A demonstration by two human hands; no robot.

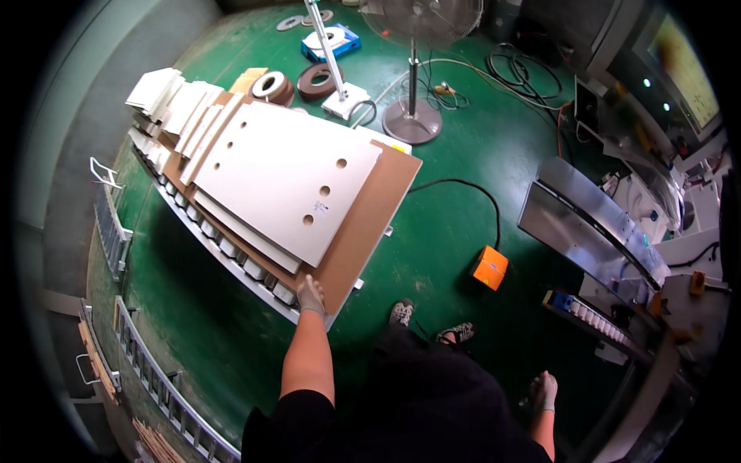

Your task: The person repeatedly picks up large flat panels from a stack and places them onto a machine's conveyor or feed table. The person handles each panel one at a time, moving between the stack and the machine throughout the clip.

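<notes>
My left hand (310,295), in a pale glove, is at the near corner of a brown board (378,193), close to the corner of a large white panel. Its fingers point forward and look slightly apart. The white panel (282,177) has several round holes and a small label, and lies on the board over another pale panel (243,230). My right hand (545,391), also gloved, hangs at my right side away from the stack. Its fingers are loosely bent, with nothing visible in them.
The stack lies on a roller conveyor (231,248), with smaller white panels (201,108) at its far end. An orange foot pedal (490,268) with a black cable is on the green floor. Beyond stand a fan (412,119) and tape rolls (316,81); a metal-covered machine (575,228) is at right.
</notes>
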